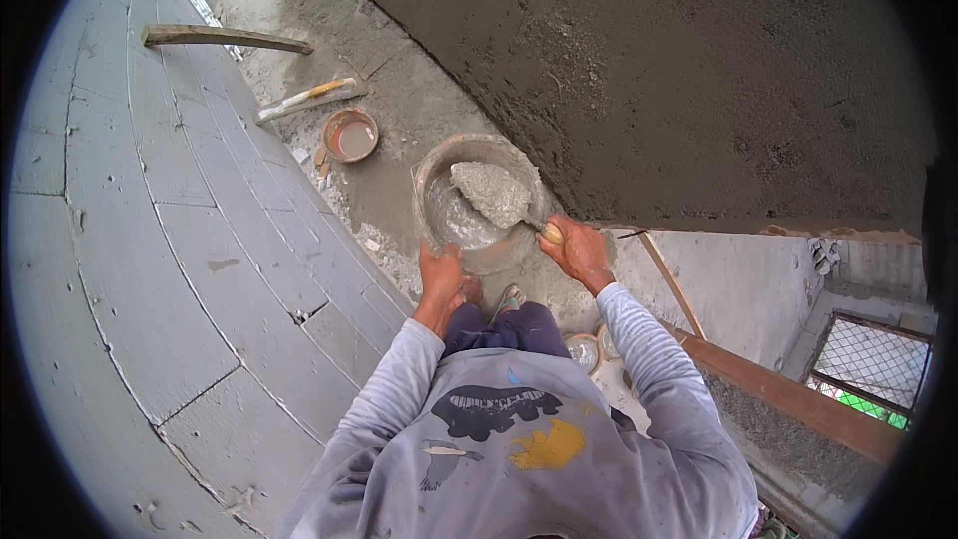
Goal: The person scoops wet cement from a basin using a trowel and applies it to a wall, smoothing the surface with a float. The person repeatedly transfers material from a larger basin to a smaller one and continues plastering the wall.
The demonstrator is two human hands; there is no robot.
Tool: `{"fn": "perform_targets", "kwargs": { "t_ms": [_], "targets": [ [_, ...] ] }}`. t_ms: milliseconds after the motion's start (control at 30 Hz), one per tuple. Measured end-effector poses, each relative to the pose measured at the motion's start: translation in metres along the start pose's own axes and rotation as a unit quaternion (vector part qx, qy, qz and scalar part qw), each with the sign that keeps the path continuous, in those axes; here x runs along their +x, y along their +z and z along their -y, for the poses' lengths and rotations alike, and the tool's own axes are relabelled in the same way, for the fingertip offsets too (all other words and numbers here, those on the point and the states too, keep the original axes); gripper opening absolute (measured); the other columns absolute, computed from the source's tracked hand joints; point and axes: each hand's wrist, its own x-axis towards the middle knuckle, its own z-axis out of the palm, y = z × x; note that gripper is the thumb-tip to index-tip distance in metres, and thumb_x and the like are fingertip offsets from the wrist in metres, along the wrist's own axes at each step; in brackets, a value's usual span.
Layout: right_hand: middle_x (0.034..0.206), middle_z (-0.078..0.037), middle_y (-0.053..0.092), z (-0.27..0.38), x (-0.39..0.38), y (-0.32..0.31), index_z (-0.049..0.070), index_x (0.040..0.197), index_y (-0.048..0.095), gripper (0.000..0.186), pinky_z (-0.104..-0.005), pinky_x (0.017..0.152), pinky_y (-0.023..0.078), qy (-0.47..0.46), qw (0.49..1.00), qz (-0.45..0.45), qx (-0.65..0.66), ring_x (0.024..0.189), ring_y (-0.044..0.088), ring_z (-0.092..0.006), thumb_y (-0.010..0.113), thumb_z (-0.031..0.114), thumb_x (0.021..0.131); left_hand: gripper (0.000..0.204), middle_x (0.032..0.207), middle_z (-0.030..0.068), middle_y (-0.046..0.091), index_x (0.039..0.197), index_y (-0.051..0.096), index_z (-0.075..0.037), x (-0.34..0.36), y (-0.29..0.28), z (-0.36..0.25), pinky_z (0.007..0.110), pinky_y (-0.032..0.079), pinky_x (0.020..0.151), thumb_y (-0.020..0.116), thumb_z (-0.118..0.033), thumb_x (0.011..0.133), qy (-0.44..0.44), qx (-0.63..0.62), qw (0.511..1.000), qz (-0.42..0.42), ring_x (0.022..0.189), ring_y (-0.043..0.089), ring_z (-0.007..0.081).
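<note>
The right hand (581,250) has its fingers wrapped around the light-coloured handle of a trowel (551,233); the blade extends forward and left of those fingers, heaped with wet mortar (491,192), above the inside of a round bucket (479,146). The left hand (440,277) is at the bucket's near-left rim; whether its fingers grip that rim, I cannot tell.

Holds the left forearm (394,379) and right forearm (654,349) forward, both slanting inward, sleeved almost to the wrists. Curls the bare right hand (580,250) into a firm grip; points the left hand (440,279) ahead, with fingers partly hidden.
</note>
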Motion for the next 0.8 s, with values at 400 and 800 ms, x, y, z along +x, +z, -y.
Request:
{"fn": "perform_targets", "kwargs": {
  "t_ms": [400,800],
  "targets": [
    [0.094,-0.012,0.073,-0.044,0.005,-0.162,-0.002,0.13,0.063,0.061,-0.0415,0.07,0.058,0.109,0.941,0.214,0.239,0.07,0.07,-0.0265,0.069,0.054,0.105,0.041,0.105,0.0146,0.066,0.134,0.052,-0.002,-0.006,-0.02,0.031,0.027,0.052,0.036,0.057,-0.004,0.093,-0.075,-0.077,0.993,-0.053,0.06,0.066,0.0206],
    [0.124,-0.031,0.073,-0.087,0.082,-0.067,0.003,0.139,0.063,0.057,-0.0559,0.098,0.055,0.114,0.99,-0.06,0.061,0.116,0.07,-0.0508,0.056,0.052,0.11,0.043,0.105,0.0125,0.066,0.135,0.052,-0.003,0.003,-0.039,0.051,0.029,0.057,0.04,0.056,-0.003,0.092,-0.097,-0.08,0.988,-0.094,0.065,0.068,0.0217]
  ]
}}
